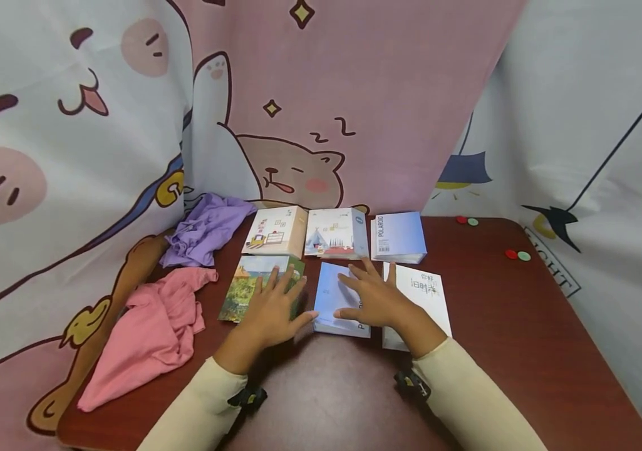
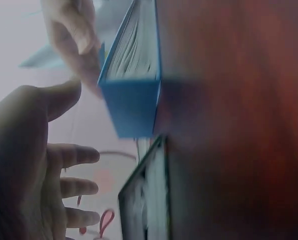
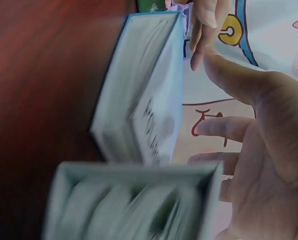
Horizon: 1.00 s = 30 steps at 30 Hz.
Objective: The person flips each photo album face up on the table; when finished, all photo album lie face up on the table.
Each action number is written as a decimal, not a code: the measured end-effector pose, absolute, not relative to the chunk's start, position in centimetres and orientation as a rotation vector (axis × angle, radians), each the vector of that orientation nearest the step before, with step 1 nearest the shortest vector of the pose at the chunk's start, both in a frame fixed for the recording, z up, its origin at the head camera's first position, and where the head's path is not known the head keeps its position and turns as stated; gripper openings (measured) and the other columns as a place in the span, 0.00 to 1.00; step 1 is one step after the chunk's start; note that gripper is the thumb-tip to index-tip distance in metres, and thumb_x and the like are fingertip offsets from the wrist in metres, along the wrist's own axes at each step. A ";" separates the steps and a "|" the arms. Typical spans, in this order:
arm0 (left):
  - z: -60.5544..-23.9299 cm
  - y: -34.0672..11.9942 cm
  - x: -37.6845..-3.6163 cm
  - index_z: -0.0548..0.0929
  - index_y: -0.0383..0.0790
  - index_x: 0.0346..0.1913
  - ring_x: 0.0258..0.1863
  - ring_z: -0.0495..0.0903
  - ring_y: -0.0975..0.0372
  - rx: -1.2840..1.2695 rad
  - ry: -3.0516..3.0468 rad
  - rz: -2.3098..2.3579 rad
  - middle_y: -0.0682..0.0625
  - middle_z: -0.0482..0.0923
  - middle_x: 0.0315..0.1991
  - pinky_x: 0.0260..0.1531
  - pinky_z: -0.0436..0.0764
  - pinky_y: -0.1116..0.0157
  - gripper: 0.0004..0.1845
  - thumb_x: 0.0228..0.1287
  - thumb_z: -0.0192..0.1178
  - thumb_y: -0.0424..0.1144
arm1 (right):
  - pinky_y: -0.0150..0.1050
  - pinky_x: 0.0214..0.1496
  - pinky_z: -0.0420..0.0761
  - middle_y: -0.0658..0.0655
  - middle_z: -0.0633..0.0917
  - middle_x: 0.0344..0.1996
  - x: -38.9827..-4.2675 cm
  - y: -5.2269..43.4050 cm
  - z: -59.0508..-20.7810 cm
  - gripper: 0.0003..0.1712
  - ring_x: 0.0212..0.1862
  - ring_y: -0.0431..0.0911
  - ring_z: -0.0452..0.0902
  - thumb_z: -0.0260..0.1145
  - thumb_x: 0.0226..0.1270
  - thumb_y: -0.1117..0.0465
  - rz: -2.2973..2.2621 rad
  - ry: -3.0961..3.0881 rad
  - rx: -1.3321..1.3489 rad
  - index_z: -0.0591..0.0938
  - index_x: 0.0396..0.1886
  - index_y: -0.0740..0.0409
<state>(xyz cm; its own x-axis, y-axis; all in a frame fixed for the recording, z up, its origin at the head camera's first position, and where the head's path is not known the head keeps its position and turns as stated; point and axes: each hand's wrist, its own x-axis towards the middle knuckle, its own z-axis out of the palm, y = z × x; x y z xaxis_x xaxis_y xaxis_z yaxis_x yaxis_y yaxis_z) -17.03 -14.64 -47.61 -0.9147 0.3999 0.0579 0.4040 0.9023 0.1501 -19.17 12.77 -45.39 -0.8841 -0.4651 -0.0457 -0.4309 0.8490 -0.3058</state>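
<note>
Resting flat, fingers spread: left hand (image 1: 272, 313) on green book (image 1: 247, 285), right hand (image 1: 374, 299) on blue book (image 1: 332, 294).

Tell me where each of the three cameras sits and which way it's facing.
Head: worn on the head, looking forward and down at the table and six books; both forearms, left hand and right hand show.
Left wrist: at the left wrist, low beside the tabletop, looking along the left palm at the blue book.
Right wrist: at the right wrist, equally low, looking past the right palm at the same book.
Shared: all three see the blue book; each wrist view catches the other hand's fingers.
</note>
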 end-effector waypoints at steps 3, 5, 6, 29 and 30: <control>-47.3 -16.0 -17.3 0.67 0.51 0.86 0.88 0.51 0.34 -0.575 -3.045 -0.274 0.40 0.53 0.90 0.80 0.52 0.23 0.48 0.74 0.53 0.76 | 0.88 0.78 0.35 0.62 0.66 0.86 -19.5 11.9 -45.1 0.52 0.91 0.66 0.41 0.73 0.68 0.28 -0.436 2.871 -0.722 0.72 0.85 0.46; -47.0 -16.9 -17.5 0.67 0.51 0.86 0.88 0.52 0.34 -0.535 -3.043 -0.270 0.40 0.53 0.90 0.79 0.50 0.22 0.49 0.72 0.55 0.77 | 0.88 0.78 0.37 0.62 0.64 0.87 -19.8 11.3 -45.0 0.53 0.91 0.67 0.43 0.71 0.68 0.27 -0.428 2.861 -0.735 0.70 0.86 0.46; -46.9 -17.2 -17.6 0.67 0.51 0.86 0.88 0.52 0.34 -0.522 -3.041 -0.266 0.39 0.53 0.90 0.79 0.50 0.21 0.49 0.71 0.56 0.77 | 0.88 0.78 0.37 0.62 0.64 0.87 -20.0 11.0 -45.0 0.54 0.91 0.67 0.43 0.71 0.68 0.26 -0.424 2.856 -0.742 0.69 0.86 0.46; -48.6 -20.6 -18.5 0.70 0.45 0.84 0.87 0.52 0.32 -0.871 -3.006 -0.537 0.38 0.55 0.89 0.76 0.57 0.21 0.58 0.55 0.80 0.68 | 0.61 0.88 0.62 0.64 0.72 0.82 -26.3 6.5 -42.5 0.50 0.86 0.62 0.62 0.75 0.73 0.43 -0.633 2.547 -0.956 0.68 0.85 0.61; -48.7 -20.6 -18.6 0.70 0.45 0.84 0.87 0.52 0.32 -0.876 -3.003 -0.545 0.38 0.56 0.89 0.76 0.57 0.21 0.58 0.54 0.80 0.68 | 0.58 0.88 0.62 0.65 0.72 0.82 -26.6 6.4 -42.6 0.50 0.86 0.62 0.62 0.77 0.72 0.45 -0.658 2.527 -0.960 0.68 0.84 0.62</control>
